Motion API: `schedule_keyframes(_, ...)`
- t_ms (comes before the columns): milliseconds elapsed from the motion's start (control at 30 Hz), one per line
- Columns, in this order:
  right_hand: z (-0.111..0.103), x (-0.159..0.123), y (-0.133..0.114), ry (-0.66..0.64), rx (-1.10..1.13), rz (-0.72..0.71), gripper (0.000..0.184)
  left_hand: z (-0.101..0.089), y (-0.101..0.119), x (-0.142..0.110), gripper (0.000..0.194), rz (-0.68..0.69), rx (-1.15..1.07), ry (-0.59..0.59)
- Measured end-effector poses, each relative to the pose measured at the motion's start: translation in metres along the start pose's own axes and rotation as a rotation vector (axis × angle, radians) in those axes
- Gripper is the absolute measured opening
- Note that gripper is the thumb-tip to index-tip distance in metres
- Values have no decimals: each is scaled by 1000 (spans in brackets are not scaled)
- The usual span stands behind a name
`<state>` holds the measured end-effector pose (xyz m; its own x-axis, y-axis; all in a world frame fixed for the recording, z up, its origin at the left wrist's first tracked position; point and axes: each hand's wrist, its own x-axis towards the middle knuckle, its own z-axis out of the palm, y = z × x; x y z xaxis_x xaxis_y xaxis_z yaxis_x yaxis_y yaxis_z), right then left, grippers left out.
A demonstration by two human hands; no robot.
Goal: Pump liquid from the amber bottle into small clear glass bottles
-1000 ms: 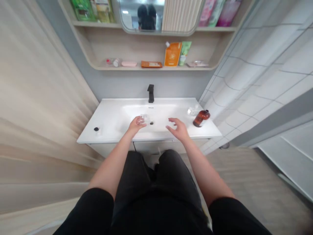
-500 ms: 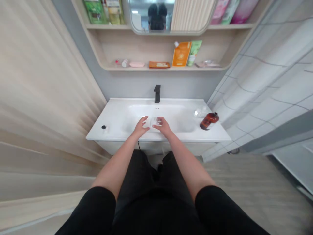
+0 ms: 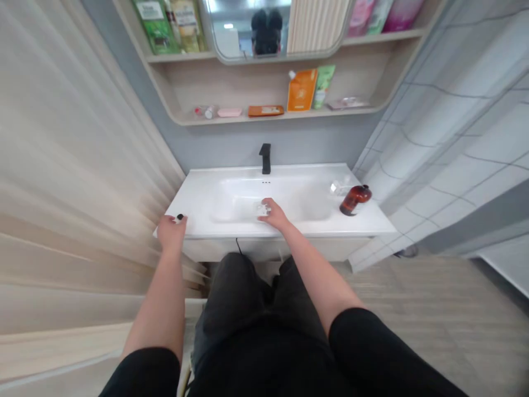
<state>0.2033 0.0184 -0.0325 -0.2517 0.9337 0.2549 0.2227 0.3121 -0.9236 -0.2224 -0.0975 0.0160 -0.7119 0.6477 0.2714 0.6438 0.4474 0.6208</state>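
surface: white basin top [image 3: 289, 172] with a shallow sunken bowl [image 3: 239, 203], and a matte black faucet [image 3: 265, 159] at 12 o'clock.
left hand [image 3: 171, 231]: at 8 o'clock on the near edge, fingers [image 3: 168, 220] curled down over a small black knob [image 3: 179, 218]; touching it, but whether they grip it, i cannot tell.
right hand [image 3: 273, 215]: at the middle of the bowl's near side, closed around a small clear object [image 3: 262, 209], which is partly hidden by the fingers.
hands: well apart, the left out by the edge, the right over the bowl.
near the right end: amber bottle [image 3: 355, 199] at 3 o'clock, just beside a clear glass piece [image 3: 339, 187] at 2 o'clock.
above: wooden shelf [image 3: 273, 117] holding an orange pouch [image 3: 301, 91] and a green tube [image 3: 323, 87], under a mirror [image 3: 248, 33].
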Motion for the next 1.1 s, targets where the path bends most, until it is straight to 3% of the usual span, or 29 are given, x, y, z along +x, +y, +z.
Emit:
schedule_keyframes(167, 0, 0, -4, 15, 31, 21, 65, 2, 2, -2, 37, 33, 40, -117)
schedule_keyframes(267, 1, 2, -3, 7, 42, 23, 65, 3, 14, -17, 27, 47, -59, -74)
schedule_keyframes(333, 2, 5, -1, -1, 51, 19, 67, 9, 34, -35, 26, 92, -232, -74)
schedule_keyframes(467, 3, 6, 3, 17, 76, 10, 70, 30, 87, -69, 39, 281, -553, -420)
schedule_keyframes(533, 3, 5, 3, 39, 59, 9, 72, 41, 112, -78, 38, 389, -590, -476)
schedule_keyframes(633, 1, 4, 3, 45, 7, -8, 74, 53, 138, -81, 33, 524, -562, -445)
schedule_keyframes(800, 2, 4, 2, 18, -46, -24, 76, 59, 159, -76, 21, 690, -396, -394)
schedule_keyframes(1000, 5, 3, 1, 2, -55, -78, 77, 74, 185, -86, 18, 806, -198, -483)
schedule_keyframes(1100, 5, 3, 1, 18, -82, -91, 77, 86, 191, -95, 17, 785, -102, -525)
